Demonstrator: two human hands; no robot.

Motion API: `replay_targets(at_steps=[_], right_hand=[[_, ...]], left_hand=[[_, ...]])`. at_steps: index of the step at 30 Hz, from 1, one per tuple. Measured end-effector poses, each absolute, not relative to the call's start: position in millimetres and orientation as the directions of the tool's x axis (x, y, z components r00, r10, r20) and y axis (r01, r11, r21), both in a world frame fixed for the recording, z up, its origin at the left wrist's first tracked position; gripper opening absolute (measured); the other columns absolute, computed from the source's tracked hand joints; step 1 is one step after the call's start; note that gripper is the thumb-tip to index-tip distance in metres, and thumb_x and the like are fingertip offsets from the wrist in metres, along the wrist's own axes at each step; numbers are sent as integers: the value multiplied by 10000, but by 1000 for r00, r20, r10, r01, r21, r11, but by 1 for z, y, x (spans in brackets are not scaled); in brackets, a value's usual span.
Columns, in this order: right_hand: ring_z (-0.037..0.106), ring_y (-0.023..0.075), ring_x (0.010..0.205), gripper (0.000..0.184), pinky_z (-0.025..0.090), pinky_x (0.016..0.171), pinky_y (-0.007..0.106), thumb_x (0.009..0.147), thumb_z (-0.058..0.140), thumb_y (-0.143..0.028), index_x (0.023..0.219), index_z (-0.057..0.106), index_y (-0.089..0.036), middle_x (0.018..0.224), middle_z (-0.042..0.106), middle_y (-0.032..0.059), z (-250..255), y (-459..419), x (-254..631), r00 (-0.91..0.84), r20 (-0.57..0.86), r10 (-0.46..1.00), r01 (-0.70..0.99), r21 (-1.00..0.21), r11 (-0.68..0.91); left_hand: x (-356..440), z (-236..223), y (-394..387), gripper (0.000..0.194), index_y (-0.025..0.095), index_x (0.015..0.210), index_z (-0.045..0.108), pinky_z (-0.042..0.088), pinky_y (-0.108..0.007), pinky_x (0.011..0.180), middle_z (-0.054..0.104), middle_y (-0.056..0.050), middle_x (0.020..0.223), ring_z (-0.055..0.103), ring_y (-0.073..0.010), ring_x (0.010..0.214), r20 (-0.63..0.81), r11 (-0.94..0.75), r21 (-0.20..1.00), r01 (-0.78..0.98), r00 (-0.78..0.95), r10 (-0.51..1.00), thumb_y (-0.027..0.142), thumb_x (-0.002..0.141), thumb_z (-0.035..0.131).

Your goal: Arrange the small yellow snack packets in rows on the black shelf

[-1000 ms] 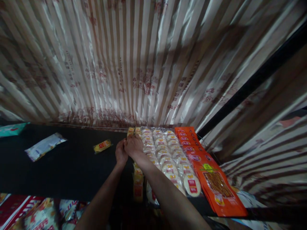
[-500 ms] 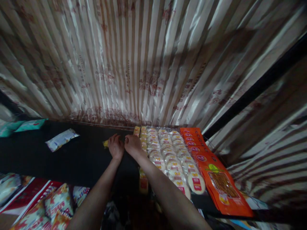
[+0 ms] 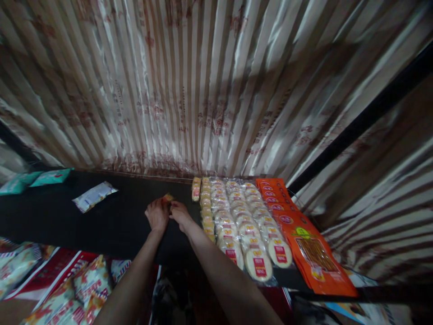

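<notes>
- Since half a second ago, the small yellow-and-orange plastic-wrapped packet (image 3: pixel 168 197) has shifted from the left hand's (image 3: pixel 157 215) far side to between both hands, and the right hand (image 3: pixel 180 215) has drawn away from the rows.
- Left hand: fingers curled over the packet, grasping it above the flat black shelf (image 3: pixel 128 225).
- Right hand: fingertips bunched at the packet's right end; the light is dim and that spot is blurred, so I cannot tell whether they grip it.
- Just right of and beyond the right hand: one upright yellow plastic-wrapped piece (image 3: pixel 196 189), beside a column of overlapping yellow packets (image 3: pixel 206 203).
- Farther right of that hand: columns of round white wafers in clear plastic (image 3: pixel 250 239), then overlapping flat orange bags (image 3: pixel 309 253).
- Left of the left hand: a white rectangular plastic pouch (image 3: pixel 94 197), with shiny teal plastic bags (image 3: pixel 52 177) beyond it.
</notes>
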State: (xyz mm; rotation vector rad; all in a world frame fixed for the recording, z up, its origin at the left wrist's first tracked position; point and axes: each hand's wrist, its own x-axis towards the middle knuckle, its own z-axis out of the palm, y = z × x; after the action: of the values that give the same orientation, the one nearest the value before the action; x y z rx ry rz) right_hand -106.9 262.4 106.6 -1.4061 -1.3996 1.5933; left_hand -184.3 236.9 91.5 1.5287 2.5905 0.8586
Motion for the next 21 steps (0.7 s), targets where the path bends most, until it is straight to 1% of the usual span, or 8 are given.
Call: replay_targets(at_steps=[3,5,8,12,16,21], right_hand=[[602,99,684,215,441,584,171,731,434,-86,787,631,-152,757,655,6,112,257,-104,-237,-341,909,203,-933,-297],[605,101,663,213,434,572,169,725,438,-92,774,637,-149,732,660,7,114,253,-101,-227,-343,911,210,-931,-298],[615,117,667,196,426,562,176,721,458,-111,752,648,-144,720,670,17,114,247,-97,-202,-338,919,244,-926,-287],[626,147,725,155,434,614,198,721,508,-159,715,662,-144,737,686,36,114,240,-91,-155,-312,937,309,-916,-254],[633,152,781,195,441,652,206,761,489,-176,798,680,-164,829,703,42,121,234,-84,-161,-260,952,438,-883,-167],[642,161,835,265,448,685,211,829,423,-173,887,682,-168,904,705,66,138,229,-75,-178,-176,968,622,-782,-28]], left_hand=[[-178,99,231,301,130,1027,607,405,-390,797,637,-135,986,538,-289,961,227,400,386,831,-506,832,287,818,457],[-176,101,228,289,121,1010,609,414,-365,789,633,-143,950,550,-278,941,200,384,384,840,-482,853,276,812,466],[-172,101,225,325,108,1077,580,421,-343,806,622,-154,964,566,-260,929,170,364,419,832,-465,869,245,802,476],[-165,103,216,408,64,1153,531,426,-349,826,602,-181,1002,571,-272,946,114,398,450,799,-494,862,269,803,484],[-156,106,209,378,75,1135,543,446,-339,795,583,-182,994,572,-271,955,76,406,507,760,-509,858,253,807,484],[-146,104,210,372,94,1150,535,455,-330,818,576,-161,1015,571,-236,967,111,331,640,694,-509,854,197,795,490]])
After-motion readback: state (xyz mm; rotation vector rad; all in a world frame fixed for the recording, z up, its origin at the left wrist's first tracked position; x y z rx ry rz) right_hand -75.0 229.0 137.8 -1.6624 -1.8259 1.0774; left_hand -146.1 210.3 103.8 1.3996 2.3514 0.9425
